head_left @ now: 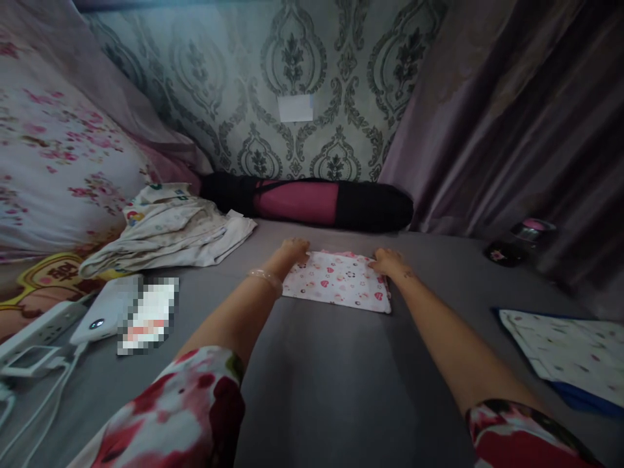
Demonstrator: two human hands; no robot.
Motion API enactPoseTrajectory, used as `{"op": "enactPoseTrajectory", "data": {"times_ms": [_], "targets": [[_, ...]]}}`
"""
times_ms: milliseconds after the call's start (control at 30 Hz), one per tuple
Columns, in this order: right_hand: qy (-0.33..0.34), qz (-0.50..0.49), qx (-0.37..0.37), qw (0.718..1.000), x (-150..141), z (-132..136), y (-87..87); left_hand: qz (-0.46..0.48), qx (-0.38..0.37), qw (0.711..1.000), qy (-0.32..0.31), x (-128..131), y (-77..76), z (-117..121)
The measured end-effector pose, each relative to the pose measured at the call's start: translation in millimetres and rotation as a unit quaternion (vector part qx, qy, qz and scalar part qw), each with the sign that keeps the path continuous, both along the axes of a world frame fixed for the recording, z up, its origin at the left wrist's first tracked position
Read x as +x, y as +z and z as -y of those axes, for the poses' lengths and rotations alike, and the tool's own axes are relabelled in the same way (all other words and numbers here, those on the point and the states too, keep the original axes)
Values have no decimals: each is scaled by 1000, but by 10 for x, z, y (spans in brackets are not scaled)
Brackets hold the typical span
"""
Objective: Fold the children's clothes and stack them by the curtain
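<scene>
A folded white cloth (336, 281) with pink and red prints lies flat on the grey bed sheet in the middle of the head view. At its far left corner, my left hand (295, 249) has its fingers closed on the edge. My right hand (389, 262) grips the far right corner, thumb towards the cloth. A bit of pink fabric shows along the far edge between the hands. The fingertips are partly hidden, and the cloth's underside is out of sight.
A crumpled pale garment (180, 227) lies at left, near a power bank (104, 312) and a power strip (53, 325). Behind is a black-and-pink roll bag (297, 203). On the right are a dark jar (507, 250) and another folded cloth (570, 348).
</scene>
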State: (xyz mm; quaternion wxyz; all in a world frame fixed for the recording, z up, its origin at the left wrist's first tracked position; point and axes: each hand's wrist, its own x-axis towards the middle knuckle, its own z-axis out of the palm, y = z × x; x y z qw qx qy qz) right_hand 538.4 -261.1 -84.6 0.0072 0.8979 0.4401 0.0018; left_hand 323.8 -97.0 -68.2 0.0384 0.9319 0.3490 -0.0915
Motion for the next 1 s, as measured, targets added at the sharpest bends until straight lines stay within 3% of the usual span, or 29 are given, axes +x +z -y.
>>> {"op": "enactPoseTrajectory", "data": {"times_ms": [133, 400, 667, 833, 1000], "targets": [[10, -52, -85, 995, 43, -122, 7, -21, -45, 999, -21, 44, 14, -144], [58, 9, -20, 998, 56, -64, -165, 35, -63, 997, -19, -72, -99, -296], [97, -18, -29, 995, 13, 69, -73, 65, -62, 996, -5, -28, -164, -207], [122, -30, 13, 992, -30, 236, -4, 57, -29, 998, 0, -66, -25, -49], [135, -35, 68, 988, -3, 360, 234, 67, -27, 997, -22, -237, 326, 65]]}}
